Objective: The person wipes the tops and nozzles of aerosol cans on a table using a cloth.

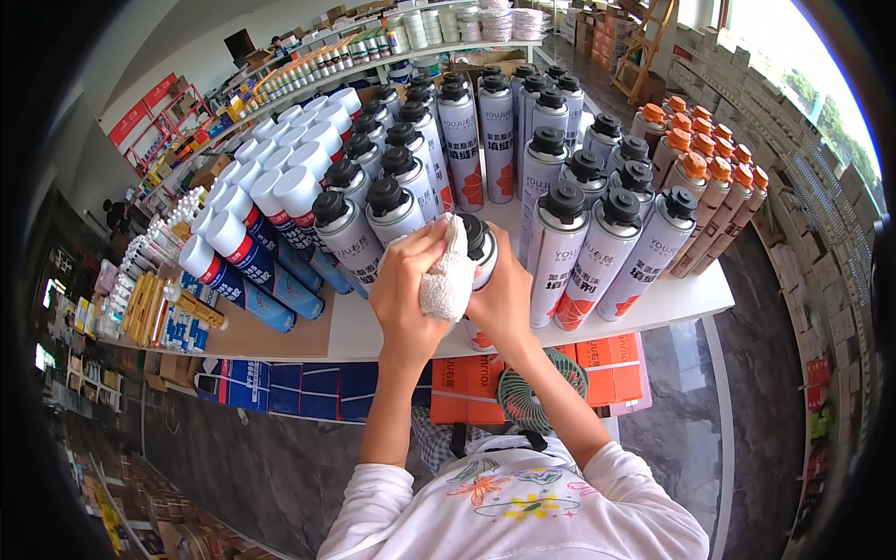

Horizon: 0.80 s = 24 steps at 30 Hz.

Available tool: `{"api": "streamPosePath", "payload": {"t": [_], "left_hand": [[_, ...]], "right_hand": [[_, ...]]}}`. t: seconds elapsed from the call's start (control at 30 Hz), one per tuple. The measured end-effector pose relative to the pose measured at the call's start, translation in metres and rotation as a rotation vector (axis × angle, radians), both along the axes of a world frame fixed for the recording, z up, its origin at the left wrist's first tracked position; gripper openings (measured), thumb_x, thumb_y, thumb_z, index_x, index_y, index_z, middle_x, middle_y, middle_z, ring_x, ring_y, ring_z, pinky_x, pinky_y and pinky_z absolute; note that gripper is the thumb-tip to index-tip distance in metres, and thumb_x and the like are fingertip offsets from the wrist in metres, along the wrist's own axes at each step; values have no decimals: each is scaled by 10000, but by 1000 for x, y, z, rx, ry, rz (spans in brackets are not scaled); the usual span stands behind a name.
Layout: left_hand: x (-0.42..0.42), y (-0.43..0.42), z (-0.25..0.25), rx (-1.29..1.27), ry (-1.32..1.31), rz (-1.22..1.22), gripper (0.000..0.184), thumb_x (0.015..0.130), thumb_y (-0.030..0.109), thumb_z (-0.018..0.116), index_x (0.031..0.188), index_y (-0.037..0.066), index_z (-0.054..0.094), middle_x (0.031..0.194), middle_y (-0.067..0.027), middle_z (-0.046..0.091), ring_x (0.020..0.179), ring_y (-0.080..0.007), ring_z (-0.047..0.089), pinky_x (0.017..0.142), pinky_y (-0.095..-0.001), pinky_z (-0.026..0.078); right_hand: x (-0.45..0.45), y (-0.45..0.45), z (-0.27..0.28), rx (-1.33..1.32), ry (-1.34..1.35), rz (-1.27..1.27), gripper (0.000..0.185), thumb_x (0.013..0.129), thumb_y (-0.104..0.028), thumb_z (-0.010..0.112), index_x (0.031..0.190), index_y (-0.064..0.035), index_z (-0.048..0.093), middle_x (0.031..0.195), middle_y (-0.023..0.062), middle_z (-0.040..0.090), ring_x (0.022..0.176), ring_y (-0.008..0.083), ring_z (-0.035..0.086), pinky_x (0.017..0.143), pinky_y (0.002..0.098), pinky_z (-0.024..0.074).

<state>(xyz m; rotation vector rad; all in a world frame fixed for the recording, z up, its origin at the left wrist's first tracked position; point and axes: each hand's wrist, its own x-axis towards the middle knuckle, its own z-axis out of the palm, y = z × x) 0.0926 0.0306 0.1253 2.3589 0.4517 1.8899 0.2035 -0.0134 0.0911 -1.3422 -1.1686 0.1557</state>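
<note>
While pinching cloth [448, 283] in left hand [407, 280] and clasping can [484, 272] in right hand [505, 297], wipe lightly, bracing can steadily.

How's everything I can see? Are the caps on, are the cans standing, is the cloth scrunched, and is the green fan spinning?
Left grip: closed on the cloth
Right grip: closed around a can
White cloth: scrunched up
Held can: black top on
Other black-topped cans: standing, tops on
Blue cans: standing, white caps on
Orange-topped cans: standing, tops on
Green fan: can't tell if it's spinning
</note>
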Motion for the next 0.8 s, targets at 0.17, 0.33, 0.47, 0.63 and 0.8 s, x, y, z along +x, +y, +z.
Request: {"api": "streamPosePath", "payload": {"t": [0.17,0.33,0.47,0.63,0.8], "left_hand": [[-16,11,0,133,111,-53,398,687,70,833,1029,19,635,1170,-144,720,1113,-345,674,889,-429,552],[-22,8,10,224,260,-6,381,687,84,828,1020,42,649,1176,-100,725,1135,-347,659,912,-448,538],[-9,1,-12,171,80,44,386,681,57,841,1019,30,657,1172,-106,722,1116,-360,657,909,-454,537],[-7,-10,-21,151,31,93,382,685,53,840,1022,21,662,1133,-112,729,1109,-355,658,902,-452,536],[-17,-15,-13,119,110,85,356,701,22,839,1006,2,656,1103,-140,741,1065,-359,675,907,-419,540]], "right_hand": [[-1,-3,4,-48,49,14,711,735,-246,834,1319,-32,490,1100,226,690,985,410,692,808,442,563],[0,-1,0,-42,32,11,696,744,-237,830,1317,-35,490,1107,224,691,987,408,694,805,442,563],[0,-2,1,-38,25,3,669,768,-225,812,1321,-38,485,1118,224,689,1005,408,688,813,446,559],[2,-2,1,-33,10,23,666,773,-213,802,1331,-41,481,1126,223,687,1027,411,679,831,446,553],[-1,-3,0,-60,41,34,708,747,-222,818,1340,-40,476,1130,225,684,1026,409,680,834,444,554]]}}
